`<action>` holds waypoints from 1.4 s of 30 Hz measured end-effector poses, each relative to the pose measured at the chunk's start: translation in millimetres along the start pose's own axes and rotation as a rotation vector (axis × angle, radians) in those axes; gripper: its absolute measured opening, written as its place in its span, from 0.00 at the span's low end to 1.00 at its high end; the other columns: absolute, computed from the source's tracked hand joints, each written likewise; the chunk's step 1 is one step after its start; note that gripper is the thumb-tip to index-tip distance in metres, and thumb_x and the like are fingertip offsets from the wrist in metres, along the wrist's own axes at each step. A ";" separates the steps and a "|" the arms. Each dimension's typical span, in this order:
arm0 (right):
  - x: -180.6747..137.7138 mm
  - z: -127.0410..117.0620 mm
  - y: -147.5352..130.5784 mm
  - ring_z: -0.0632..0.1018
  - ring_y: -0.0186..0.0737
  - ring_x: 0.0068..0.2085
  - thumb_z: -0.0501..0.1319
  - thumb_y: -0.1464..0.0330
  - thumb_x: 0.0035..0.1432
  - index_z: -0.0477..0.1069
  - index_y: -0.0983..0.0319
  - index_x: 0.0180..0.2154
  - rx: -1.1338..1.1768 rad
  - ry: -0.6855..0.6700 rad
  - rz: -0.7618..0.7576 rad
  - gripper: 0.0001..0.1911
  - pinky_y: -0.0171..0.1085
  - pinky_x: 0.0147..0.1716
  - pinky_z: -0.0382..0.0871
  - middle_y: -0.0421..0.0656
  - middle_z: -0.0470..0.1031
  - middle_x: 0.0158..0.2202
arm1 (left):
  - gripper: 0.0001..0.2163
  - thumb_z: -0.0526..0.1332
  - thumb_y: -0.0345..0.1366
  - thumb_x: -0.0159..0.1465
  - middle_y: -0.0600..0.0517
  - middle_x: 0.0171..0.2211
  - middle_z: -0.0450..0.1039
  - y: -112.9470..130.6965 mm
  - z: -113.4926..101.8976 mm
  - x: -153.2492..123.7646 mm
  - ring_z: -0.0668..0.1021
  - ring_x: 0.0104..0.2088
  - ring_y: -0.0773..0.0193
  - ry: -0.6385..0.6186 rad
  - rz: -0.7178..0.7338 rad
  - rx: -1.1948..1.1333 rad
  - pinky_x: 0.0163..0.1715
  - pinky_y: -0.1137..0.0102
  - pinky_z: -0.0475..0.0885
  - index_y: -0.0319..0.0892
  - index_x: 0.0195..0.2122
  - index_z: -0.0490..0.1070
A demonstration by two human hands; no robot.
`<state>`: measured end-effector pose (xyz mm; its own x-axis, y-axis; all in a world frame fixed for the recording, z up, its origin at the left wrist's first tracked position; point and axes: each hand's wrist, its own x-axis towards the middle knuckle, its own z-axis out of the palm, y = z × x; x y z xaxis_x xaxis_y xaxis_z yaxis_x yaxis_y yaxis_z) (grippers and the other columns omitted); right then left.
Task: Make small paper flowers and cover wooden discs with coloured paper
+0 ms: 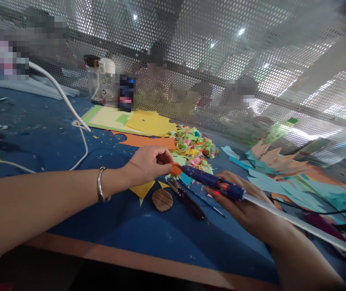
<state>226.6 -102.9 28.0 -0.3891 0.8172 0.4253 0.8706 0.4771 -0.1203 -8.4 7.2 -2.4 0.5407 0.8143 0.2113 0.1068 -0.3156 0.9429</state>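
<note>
My left hand (148, 163) is pinched shut on a small orange paper piece (175, 169) just above the blue table. My right hand (241, 202) grips a blue glue gun (213, 182) with a long white glue stick (296, 222) sticking out behind it. The gun's tip touches the orange piece. A silver bangle (100, 185) sits on my left wrist. Below the hands lie a round wooden disc (162, 199), dark scissors (187, 200) and yellow paper scraps (142, 188).
A heap of small curled paper pieces in many colours (192, 145) lies just behind the hands. Yellow, green and orange sheets (130, 121) lie farther back, beside two bottles (101, 81). Teal and orange offcuts (282, 173) cover the right. A white cable (70, 109) crosses the left.
</note>
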 end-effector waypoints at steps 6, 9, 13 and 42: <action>0.9 -1.3 0.3 0.77 0.41 0.28 0.51 0.56 0.69 0.67 0.57 0.37 0.011 -0.008 0.007 0.14 0.38 0.27 0.71 0.41 0.74 0.29 | 0.04 0.65 0.32 0.53 0.52 0.26 0.75 -1.6 -0.1 -0.5 0.75 0.26 0.70 0.001 0.017 0.010 0.26 0.74 0.71 0.39 0.30 0.73; 0.9 -1.9 0.8 0.77 0.41 0.28 0.52 0.55 0.69 0.67 0.58 0.36 0.009 -0.007 -0.001 0.15 0.38 0.27 0.71 0.41 0.74 0.29 | 0.05 0.65 0.32 0.53 0.52 0.25 0.75 -1.6 -0.1 -0.1 0.75 0.26 0.70 -0.005 0.015 0.007 0.26 0.74 0.71 0.39 0.30 0.72; 0.9 -2.4 1.0 0.77 0.40 0.28 0.50 0.54 0.69 0.66 0.57 0.36 0.002 -0.006 -0.006 0.16 0.38 0.27 0.71 0.42 0.74 0.29 | 0.05 0.65 0.33 0.53 0.52 0.26 0.75 -1.7 -0.3 0.3 0.76 0.26 0.69 -0.009 0.006 0.014 0.27 0.75 0.72 0.40 0.30 0.72; -20.2 -13.9 62.9 0.77 0.47 0.32 0.57 0.54 0.63 0.67 0.55 0.39 -0.275 0.120 0.339 0.13 0.39 0.28 0.63 0.45 0.74 0.32 | 0.04 0.62 0.24 0.55 0.52 0.24 0.76 10.3 3.0 0.9 0.75 0.24 0.71 0.091 -0.275 -0.337 0.33 0.71 0.73 0.37 0.26 0.76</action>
<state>293.4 -93.8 24.3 -0.0442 0.8617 0.5056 0.9968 0.0718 -0.0351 -4.2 3.3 6.7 0.4526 0.8902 -0.0516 -0.0501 0.0831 0.9953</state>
